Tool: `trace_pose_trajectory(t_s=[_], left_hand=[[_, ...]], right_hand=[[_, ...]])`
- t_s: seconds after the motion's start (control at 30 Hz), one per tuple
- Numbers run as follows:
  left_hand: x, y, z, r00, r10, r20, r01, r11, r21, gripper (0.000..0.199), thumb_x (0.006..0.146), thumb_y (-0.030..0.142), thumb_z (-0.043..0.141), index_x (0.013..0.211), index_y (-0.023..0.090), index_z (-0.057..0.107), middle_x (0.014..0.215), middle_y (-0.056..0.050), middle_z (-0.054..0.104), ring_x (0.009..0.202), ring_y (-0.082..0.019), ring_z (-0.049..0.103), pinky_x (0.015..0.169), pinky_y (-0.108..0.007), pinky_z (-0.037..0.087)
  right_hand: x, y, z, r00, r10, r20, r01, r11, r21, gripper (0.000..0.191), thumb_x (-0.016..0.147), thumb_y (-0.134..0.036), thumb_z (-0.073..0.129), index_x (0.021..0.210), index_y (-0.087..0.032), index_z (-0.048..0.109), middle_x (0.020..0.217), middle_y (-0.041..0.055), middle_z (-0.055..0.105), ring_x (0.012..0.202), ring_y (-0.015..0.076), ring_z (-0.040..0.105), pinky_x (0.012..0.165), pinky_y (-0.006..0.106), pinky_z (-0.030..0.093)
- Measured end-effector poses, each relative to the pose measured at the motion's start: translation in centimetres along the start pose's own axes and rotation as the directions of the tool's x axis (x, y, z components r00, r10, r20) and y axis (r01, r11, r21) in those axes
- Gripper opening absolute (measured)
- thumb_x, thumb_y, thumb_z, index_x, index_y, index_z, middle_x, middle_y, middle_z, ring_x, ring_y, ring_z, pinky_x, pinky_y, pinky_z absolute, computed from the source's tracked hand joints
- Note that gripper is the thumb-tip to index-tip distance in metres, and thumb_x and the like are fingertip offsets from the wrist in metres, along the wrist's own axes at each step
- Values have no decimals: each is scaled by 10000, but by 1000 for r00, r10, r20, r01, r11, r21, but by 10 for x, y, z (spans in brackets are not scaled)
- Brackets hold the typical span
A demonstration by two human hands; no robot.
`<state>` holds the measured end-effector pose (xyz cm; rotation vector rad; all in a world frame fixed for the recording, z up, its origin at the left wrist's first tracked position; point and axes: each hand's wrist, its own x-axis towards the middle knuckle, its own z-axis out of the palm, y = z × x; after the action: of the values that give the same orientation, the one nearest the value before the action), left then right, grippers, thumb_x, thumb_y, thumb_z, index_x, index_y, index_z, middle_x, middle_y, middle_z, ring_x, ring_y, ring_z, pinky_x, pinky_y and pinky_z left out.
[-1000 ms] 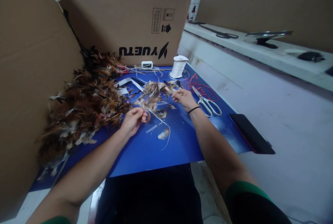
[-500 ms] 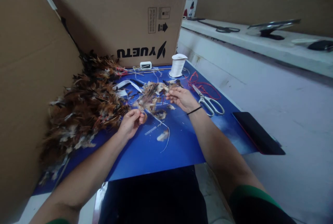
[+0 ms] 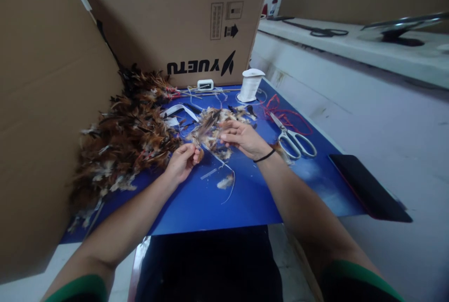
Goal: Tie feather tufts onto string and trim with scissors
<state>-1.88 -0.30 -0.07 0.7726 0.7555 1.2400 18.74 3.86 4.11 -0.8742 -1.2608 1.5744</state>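
Over the blue tabletop (image 3: 210, 213), my left hand (image 3: 182, 161) is closed in a pinch on a brown feather (image 3: 199, 155) at the near edge of a loose feather pile (image 3: 212, 129). My right hand (image 3: 245, 139), with a black band at the wrist, reaches over the pile's right side. Its fingers are bent and partly apart; whether something thin lies between them is too blurred to tell. A white strip (image 3: 219, 158) and a small pale feather (image 3: 225, 181) lie in front of the pile.
Bundled brown feathers (image 3: 129, 143) fill the left side by cardboard (image 3: 157, 12). Behind stand a white spool (image 3: 250, 86) and a small white device (image 3: 205, 85). Scissors (image 3: 296, 140), red string (image 3: 277, 108) and a black phone-like slab (image 3: 368, 187) are at the right.
The view has shifted, moving the scene rightward. My right hand has moved slightly nearer and toward my left hand. A feather tuft now shows beside the scissors, near my right wrist.
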Motion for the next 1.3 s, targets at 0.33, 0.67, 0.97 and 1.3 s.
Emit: trace_pose_trajectory(t_s=[0.33, 0.67, 0.97, 1.3], left_hand=[[0, -1, -1, 1000, -9, -15, 9, 1000, -4, 289, 677, 328, 781, 629, 126, 581, 527, 27, 499, 466, -45, 457, 444, -141, 394], [1, -4, -4, 999, -39, -29, 37, 997, -67, 279, 655, 325, 798, 675, 123, 607, 535, 34, 501, 477, -42, 472, 447, -134, 416], [0, -5, -4, 996, -84, -10, 82, 988, -134, 277, 658, 291, 799, 660, 117, 584, 535, 40, 495, 455, -32, 458, 431, -127, 428], [-3, 3, 4, 985, -142, -93, 117, 966, -232, 159, 751, 106, 681, 693, 133, 536, 583, 51, 507, 421, -14, 457, 426, -118, 454]], right_hand=[[0, 14, 14, 994, 12, 104, -2, 995, -104, 239, 639, -302, 775, 797, -155, 672, 633, 11, 685, 560, 99, 618, 502, 210, 466], [-9, 18, 34, 965, -261, 9, 254, 926, -280, 201, 653, -320, 765, 755, -174, 673, 683, -3, 664, 595, 95, 579, 576, 244, 479], [-10, 27, 44, 902, -426, -72, 362, 835, -414, 146, 693, -305, 719, 744, -184, 655, 746, 15, 689, 670, 128, 620, 669, 295, 517], [-15, 25, 46, 856, -516, -42, 422, 742, -521, 101, 736, -303, 689, 733, -207, 656, 721, 16, 681, 653, 137, 607, 640, 295, 501]])
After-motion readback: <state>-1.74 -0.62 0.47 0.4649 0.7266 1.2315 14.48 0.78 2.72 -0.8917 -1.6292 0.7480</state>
